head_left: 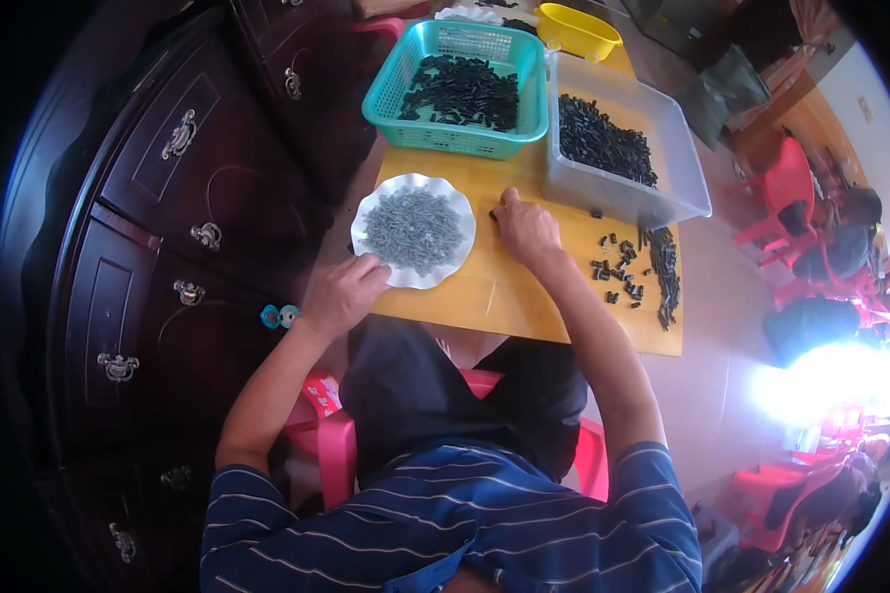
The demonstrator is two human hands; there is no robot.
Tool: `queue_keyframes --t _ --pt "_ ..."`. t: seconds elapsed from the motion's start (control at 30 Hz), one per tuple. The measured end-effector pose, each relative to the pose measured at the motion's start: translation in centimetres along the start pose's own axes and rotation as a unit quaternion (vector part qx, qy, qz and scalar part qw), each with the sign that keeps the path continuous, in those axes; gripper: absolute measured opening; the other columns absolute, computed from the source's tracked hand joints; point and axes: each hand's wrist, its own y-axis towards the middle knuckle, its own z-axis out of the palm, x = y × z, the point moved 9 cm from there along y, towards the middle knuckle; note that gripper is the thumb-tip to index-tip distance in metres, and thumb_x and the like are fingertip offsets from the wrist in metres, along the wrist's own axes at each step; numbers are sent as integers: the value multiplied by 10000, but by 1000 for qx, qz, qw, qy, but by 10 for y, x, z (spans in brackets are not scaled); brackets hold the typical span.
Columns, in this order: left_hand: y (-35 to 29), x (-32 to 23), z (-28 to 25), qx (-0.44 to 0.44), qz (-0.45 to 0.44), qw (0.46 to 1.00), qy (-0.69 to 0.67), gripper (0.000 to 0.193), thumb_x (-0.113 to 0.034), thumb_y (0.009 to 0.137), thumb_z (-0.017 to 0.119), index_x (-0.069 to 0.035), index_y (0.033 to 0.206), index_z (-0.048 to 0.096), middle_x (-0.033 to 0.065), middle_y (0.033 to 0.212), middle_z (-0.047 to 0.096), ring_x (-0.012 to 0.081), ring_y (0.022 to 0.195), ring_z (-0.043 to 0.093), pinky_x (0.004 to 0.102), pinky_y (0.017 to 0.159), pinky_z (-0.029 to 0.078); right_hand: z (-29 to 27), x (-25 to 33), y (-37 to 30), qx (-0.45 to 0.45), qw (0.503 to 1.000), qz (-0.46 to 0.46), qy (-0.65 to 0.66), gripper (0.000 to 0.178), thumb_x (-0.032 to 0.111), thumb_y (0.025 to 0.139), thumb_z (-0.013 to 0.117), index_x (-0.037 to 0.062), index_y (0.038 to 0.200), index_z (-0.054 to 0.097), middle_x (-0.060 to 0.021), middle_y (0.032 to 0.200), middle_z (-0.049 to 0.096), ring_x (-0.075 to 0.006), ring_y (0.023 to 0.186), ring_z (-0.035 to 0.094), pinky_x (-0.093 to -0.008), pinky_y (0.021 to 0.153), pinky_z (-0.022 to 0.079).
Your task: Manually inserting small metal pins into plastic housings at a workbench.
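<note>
A white plate [441, 274] with a wavy rim stands on the yellow table [504, 306], filled with a heap of small, thin, clear greyish pieces [415, 227]. My left hand [349, 294] is closed at the plate's near left rim, fingertips pressed together; whatever they pinch is too small to make out. To the right of the plate, my right hand [529, 229] is closed low over the tabletop. A small black piece [494, 214] shows at its fingertips. Right of my right forearm lie loose short black pieces [618, 262] and a row of longer black ones [667, 277].
A green basket [455, 141] and a clear plastic bin [628, 206], both holding many black pieces, stand at the table's far side. Behind them is a yellow basin [578, 33]. Dark wooden cabinets [148, 257] line the left; pink chairs [786, 188] stand at the right.
</note>
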Motion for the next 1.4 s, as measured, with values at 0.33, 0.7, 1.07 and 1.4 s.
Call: queue_keyframes --t 0.33,0.7,1.07,1.4 --pt "2 0 -4 -17 -2 1000 -14 189 -125 759 742 -94 904 624 36 870 569 213 766 652 363 598 527 18 24 5 11 981 -129 -144 220 258 1002 486 44 1053 497 -192 852 721 -385 793 717 -500 660 576" --pt "-7 9 8 7 -25 998 -50 266 -58 718 787 -67 945 647 55 896 584 251 797 666 375 664 550 19 16 -10 -34 981 -155 -110 170 217 999 491 49 1020 479 -196 870 699 -378 780 712 -482 679 583" --pt "-9 10 6 -3 -28 998 -47 234 -69 726 773 -72 921 643 46 878 570 230 779 656 366 651 546 17 7 -5 -21 992 -91 -83 162 169 963 490 28 1043 485 -241 899 699 -430 808 704 -513 718 576" --pt "-7 9 4 -22 -21 998 -56 148 -112 787 695 -100 851 562 50 870 537 238 760 621 371 615 519 -29 0 -26 -93 981 -90 141 133 140 925 572 25 983 540 -255 803 674 -462 785 673 -538 705 541"
